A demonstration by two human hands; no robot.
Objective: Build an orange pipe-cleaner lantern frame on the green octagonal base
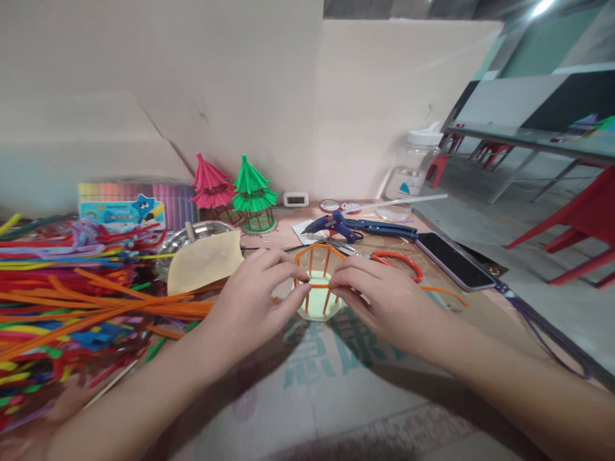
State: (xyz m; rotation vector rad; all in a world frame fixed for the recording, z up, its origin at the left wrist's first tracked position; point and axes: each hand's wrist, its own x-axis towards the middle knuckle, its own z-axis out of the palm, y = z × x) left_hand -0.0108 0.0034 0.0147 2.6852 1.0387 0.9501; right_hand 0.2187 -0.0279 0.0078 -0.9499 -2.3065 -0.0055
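An orange pipe-cleaner frame with upright posts and a top ring stands on a pale green base at the middle of the table. My left hand pinches the near part of its top ring from the left, thumb and fingertips closed on it. From the right, my right hand holds the same ring between thumb and fingers. Red-handled scissors lie just behind my right hand.
Many coloured pipe cleaners and a metal bowl lie at left. Behind stand pink and green tree-shaped models. A blue glue gun, pliers, a phone and a bottle are at right.
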